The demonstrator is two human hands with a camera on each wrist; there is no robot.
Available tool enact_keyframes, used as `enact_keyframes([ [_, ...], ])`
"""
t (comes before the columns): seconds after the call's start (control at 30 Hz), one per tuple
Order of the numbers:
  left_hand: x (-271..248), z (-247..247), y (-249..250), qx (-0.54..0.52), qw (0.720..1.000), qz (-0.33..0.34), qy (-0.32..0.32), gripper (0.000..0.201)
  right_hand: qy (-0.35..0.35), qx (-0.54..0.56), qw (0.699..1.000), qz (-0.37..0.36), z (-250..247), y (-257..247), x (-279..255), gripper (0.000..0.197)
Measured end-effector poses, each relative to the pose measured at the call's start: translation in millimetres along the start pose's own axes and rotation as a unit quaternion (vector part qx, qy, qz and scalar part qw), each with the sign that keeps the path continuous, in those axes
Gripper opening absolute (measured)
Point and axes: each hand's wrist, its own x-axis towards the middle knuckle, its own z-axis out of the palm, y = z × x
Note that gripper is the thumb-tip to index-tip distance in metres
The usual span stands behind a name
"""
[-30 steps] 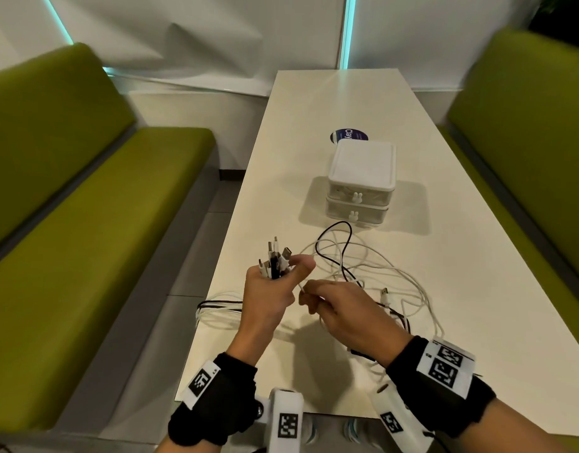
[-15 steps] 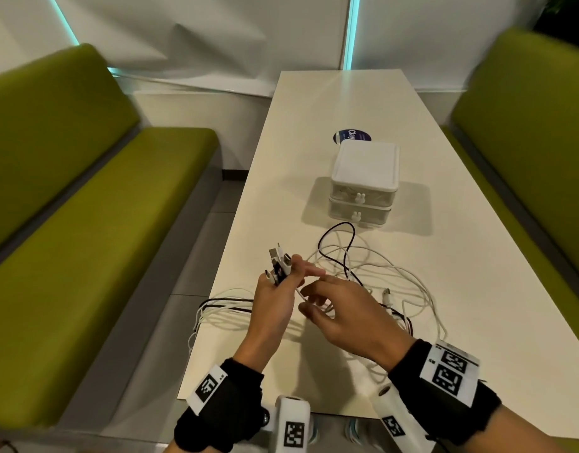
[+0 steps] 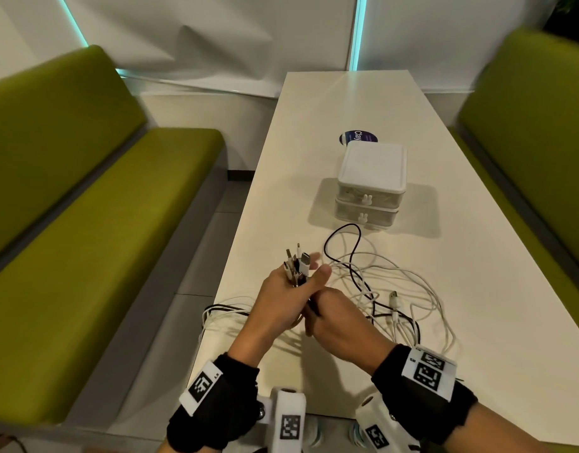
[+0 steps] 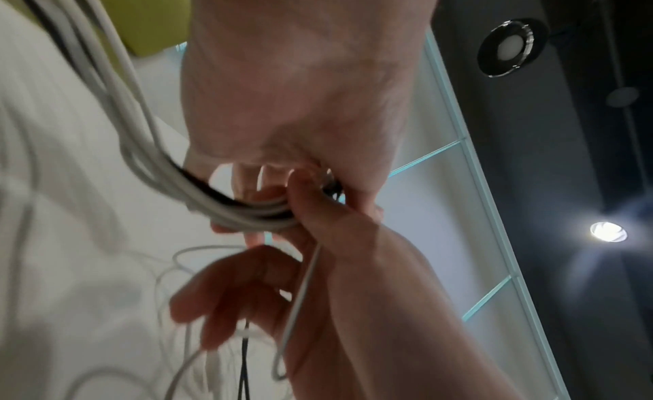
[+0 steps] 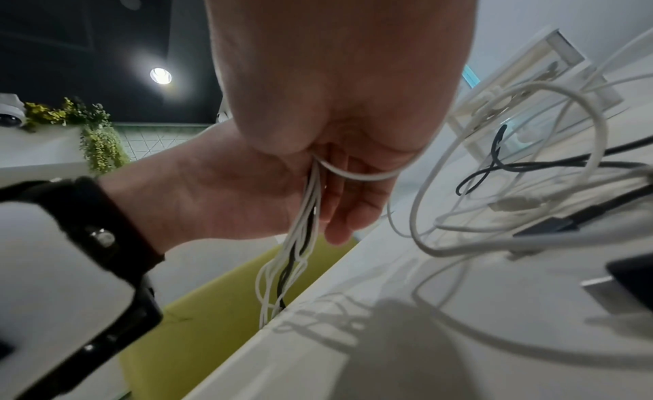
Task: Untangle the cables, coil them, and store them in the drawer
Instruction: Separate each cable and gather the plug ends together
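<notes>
Item one, far left of my hands: a hank of white and black cable (image 3: 222,313) drooping over the table (image 3: 477,289) edge, running up into my left fist.

Item two: my left hand (image 3: 281,299), fingers curled round a bunch of cables, plug ends (image 3: 296,264) sticking up out of the fist.

Item three: my right hand (image 3: 340,325), right against the left, thumb and fingers pinching one white strand (image 4: 304,280) just below the bundle.

Item four, right of my hands: the loose tangle (image 3: 389,289) of white loops with a black cable (image 3: 345,243) through them, plus a free white plug (image 3: 394,297), all lying on the table.

Item five, beyond the tangle: the small two-drawer box (image 3: 371,184), both drawers closed.

Risks, as I judge them: pulling the pinched strand hard could tighten the crossing loops into a knot; the hank off the edge could drag the bundle from my fist; a snagged loop might tug the light drawer box.
</notes>
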Motion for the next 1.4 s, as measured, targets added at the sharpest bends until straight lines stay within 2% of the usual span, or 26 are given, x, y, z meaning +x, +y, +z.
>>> enact_keyframes([
  [0.07, 3, -9, 4, 0.012, 1.000, 0.005, 0.028, 0.089, 0.007, 0.014, 1.000, -0.001, 2, 1, 1, 0.025],
  [0.13, 7, -16, 11, -0.003, 0.997, 0.054, 0.051, 0.095, 0.009, 0.016, 1.000, 0.000, 5, 1, 3, 0.027],
  [0.2, 10, -16, 19, 0.001, 0.991, 0.128, 0.033, 0.076, 0.007, 0.023, 1.000, 0.002, 6, -1, 2, 0.031],
  [0.27, 14, -11, 23, 0.039, 0.981, 0.186, 0.023, 0.044, 0.005, 0.041, 0.999, 0.002, 4, -4, 2, 0.030],
  [0.3, 14, -7, 24, 0.067, 0.975, 0.209, 0.038, 0.030, 0.002, 0.053, 0.999, 0.006, 2, -6, 1, 0.029],
  [0.33, 14, -5, 22, 0.088, 0.969, 0.225, 0.059, 0.026, -0.004, 0.063, 0.998, 0.012, 1, -8, 0, 0.028],
  [0.4, 14, -1, 16, 0.120, 0.957, 0.247, 0.088, 0.033, -0.016, 0.081, 0.996, 0.023, -1, -9, -1, 0.028],
  [0.53, 11, 3, 6, 0.165, 0.940, 0.280, 0.104, 0.038, -0.038, 0.085, 0.995, 0.045, 0, -7, -4, 0.029],
  [0.63, 9, 4, 6, 0.148, 0.955, 0.236, 0.101, 0.037, -0.027, 0.052, 0.998, 0.030, 3, -1, -1, 0.028],
  [0.7, 8, 0, 2, 0.068, 0.977, 0.190, 0.066, 0.038, -0.013, 0.045, 0.999, 0.025, 4, 1, 2, 0.029],
  [0.8, 5, -8, -7, -0.037, 0.995, 0.093, 0.018, 0.108, -0.005, 0.035, 0.999, 0.012, 3, 1, 6, 0.028],
  [0.87, 2, -12, -4, -0.029, 0.999, 0.025, -0.033, 0.125, 0.003, 0.046, 0.999, -0.006, 5, 0, 6, 0.030],
  [0.9, 1, -14, -1, -0.016, 0.998, -0.006, -0.059, 0.121, 0.009, 0.047, 0.999, -0.010, 6, 1, 5, 0.033],
  [0.97, 0, -17, 4, 0.001, 0.993, -0.053, -0.101, 0.088, 0.018, 0.032, 0.999, -0.014, 9, 1, 3, 0.033],
  [1.0, -1, -18, 6, 0.009, 0.990, -0.068, -0.120, 0.080, 0.019, 0.022, 0.999, -0.020, 10, 1, 2, 0.028],
  [1.1, -2, -18, 10, 0.024, 0.986, -0.085, -0.143, 0.073, 0.009, 0.004, 0.999, -0.036, 8, -1, 2, 0.021],
  [1.17, -3, -13, 14, 0.028, 0.988, -0.079, -0.130, 0.057, 0.003, -0.002, 0.999, -0.033, 6, 0, 3, 0.025],
  [1.27, -4, -6, 15, 0.045, 0.994, -0.059, -0.086, 0.062, 0.003, 0.000, 1.000, -0.017, 3, 3, 2, 0.023],
  [1.4, -4, 2, 10, 0.000, 0.999, -0.038, -0.029, 0.063, 0.011, -0.041, 0.999, -0.021, 2, 6, 4, 0.025],
])
